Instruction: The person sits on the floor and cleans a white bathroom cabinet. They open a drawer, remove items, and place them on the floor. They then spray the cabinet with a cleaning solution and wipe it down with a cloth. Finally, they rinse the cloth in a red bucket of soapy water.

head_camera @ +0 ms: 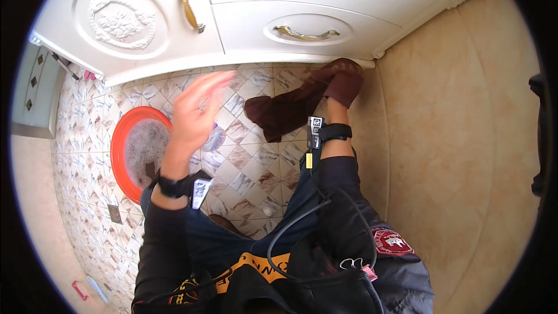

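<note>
My left hand (195,111), blurred, is raised above the tiled floor with its fingers extended and nothing in them. Partly behind it is a clear plastic bottle (214,139). A red-orange basin (117,157) stands to its left, holding foamy water with a dark patch in the foam. Dark maroon cloth (292,111) covers my right hand (346,80) like a mitt, low beside the foot of the white cabinet. Its fingers are hidden, so their grip does not show. The cloth's other end trails left across the tiles.
The white cabinet (244,35) with gold handles spans the far side. A beige wall (436,131) rises close on the right. A floor drain (114,214) lies left of my knee. A cable (279,235) loops from my right wrist across my lap.
</note>
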Demonstrator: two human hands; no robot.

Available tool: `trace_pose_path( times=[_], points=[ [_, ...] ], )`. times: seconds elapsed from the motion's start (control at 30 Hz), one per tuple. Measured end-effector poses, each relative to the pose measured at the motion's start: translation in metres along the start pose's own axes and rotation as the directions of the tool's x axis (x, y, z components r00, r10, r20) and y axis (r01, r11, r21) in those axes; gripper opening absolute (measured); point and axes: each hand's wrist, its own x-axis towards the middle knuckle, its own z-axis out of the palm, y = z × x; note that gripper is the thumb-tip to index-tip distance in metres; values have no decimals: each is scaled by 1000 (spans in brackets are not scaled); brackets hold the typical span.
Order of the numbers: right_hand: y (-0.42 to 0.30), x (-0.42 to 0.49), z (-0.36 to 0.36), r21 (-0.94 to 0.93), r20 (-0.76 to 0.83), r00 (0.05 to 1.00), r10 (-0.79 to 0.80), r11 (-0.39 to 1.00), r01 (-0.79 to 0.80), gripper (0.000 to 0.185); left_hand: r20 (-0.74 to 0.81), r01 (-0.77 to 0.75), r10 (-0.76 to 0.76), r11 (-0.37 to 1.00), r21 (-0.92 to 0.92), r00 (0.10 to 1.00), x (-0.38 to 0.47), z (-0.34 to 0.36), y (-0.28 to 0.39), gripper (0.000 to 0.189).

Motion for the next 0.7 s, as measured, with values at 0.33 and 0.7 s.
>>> trace_pose_path(
  times=[0.33,0.7],
  points=[
    [48,-1,23,729,193,835,515,495,-474,25,212,-215,120,829,516,970,100,133,27,25],
    [54,18,19,835,370,796,479,206,-511,21,114,-256,231,827,500,966,98,138,23,12]
  ],
)
